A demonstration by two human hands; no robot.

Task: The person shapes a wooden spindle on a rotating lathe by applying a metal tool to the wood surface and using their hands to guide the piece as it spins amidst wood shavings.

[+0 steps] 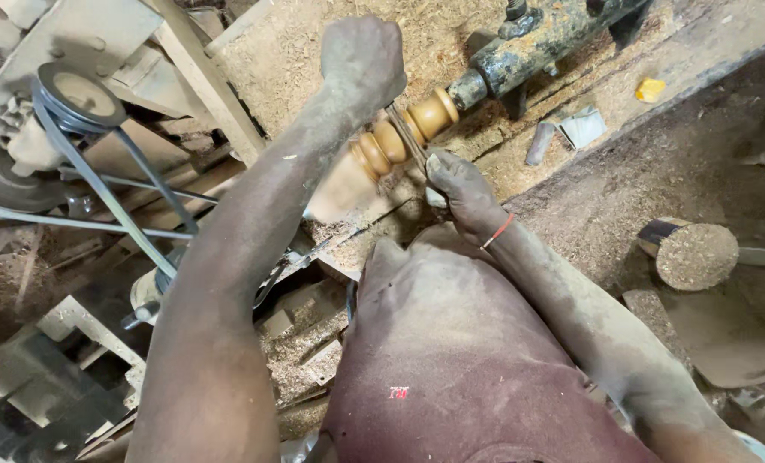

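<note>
Left hand (364, 56) fisted, right hand (458, 184) pinching strip end; strip (406, 137) across blurred spindle (395, 141), mostly hidden.

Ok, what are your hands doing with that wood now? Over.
Left hand fisted above spinning wood spindle. Right hand grips thin tool against it. Sawdust all around, nothing blocking.

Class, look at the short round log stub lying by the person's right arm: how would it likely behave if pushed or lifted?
The log stub lies on its side, a flat end showing, so a push would probably roll it. It looks like solid wood, likely heavy for its size. Its sawdust coating may make the grip dusty rather than slick.
</note>
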